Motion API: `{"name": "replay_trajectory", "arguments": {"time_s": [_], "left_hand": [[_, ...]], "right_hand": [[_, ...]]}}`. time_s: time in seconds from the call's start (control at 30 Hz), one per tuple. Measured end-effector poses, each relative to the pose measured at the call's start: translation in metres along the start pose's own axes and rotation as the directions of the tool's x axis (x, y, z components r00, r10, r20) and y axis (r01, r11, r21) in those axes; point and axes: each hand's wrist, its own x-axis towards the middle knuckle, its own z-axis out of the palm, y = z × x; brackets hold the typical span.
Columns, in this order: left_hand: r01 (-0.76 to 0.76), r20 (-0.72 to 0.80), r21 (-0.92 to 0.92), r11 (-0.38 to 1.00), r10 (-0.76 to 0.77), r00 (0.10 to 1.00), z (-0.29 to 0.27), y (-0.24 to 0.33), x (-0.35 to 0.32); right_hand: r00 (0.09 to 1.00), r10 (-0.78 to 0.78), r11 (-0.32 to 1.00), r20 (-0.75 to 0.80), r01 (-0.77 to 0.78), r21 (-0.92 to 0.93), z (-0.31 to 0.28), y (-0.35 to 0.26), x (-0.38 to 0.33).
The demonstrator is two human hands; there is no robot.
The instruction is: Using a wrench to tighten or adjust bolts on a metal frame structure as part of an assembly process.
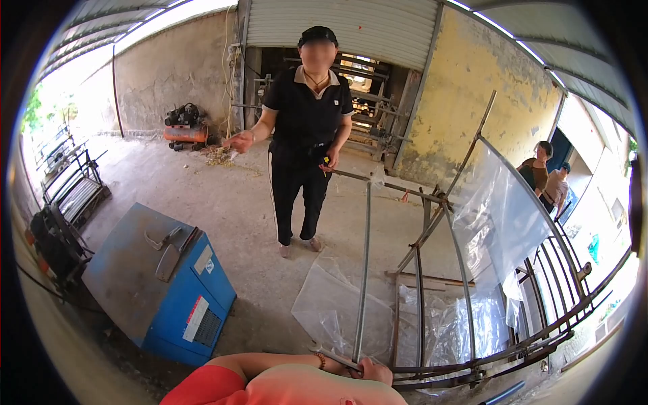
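My left hand (375,371) is at the lower edge, past a wrist with a beaded bracelet. Its fingers are closed around the near end of a long, thin metal tube (365,270), by the joint with the low frame. A slim greyish metal piece (331,355) lies along the wrist; its kind I cannot make out. The tube belongs to a rusty metal frame (439,202), with clear plastic sheeting (503,209) hanging over its right side. More plastic sheeting (331,304) lies left of the tube. My right hand does not show as a separate hand.
A person (310,108) in black faces me beyond the frame, one hand (329,160) at its far bar. A blue metal cabinet (169,283) stands at left, an orange air compressor (185,128) by the back wall. Two people (547,179) are at far right.
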Motion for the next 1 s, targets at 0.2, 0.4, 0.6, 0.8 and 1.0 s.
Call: {"name": "replay_trajectory", "arguments": {"time_s": [0.2,0.4,0.6,0.8,1.0], "left_hand": [[-0.077,0.007,-0.035,0.996,0.077,0.997,0.002,-0.013,0.004],[-0.169,0.029,-0.059,0.984,0.171,0.985,0.008,-0.024,0.017],[-0.255,0.090,-0.097,0.962,0.264,0.960,0.015,-0.039,0.016],[-0.302,0.102,-0.135,0.944,0.316,0.943,0.018,-0.045,0.026],[-0.347,0.103,-0.177,0.921,0.368,0.924,0.024,-0.058,0.031]], "right_hand": [[1.000,-0.009,0.999,-0.006,0.009,0.032,-0.001,0.000,0.000],[1.000,-0.008,1.000,-0.028,0.009,0.020,-0.001,0.000,-0.002],[1.000,0.027,1.000,0.002,-0.027,0.004,0.011,0.007,0.000],[1.000,0.020,1.000,0.015,-0.020,-0.005,0.007,0.006,0.000],[0.999,0.033,0.999,0.026,-0.034,0.027,0.007,0.006,0.000]]}}
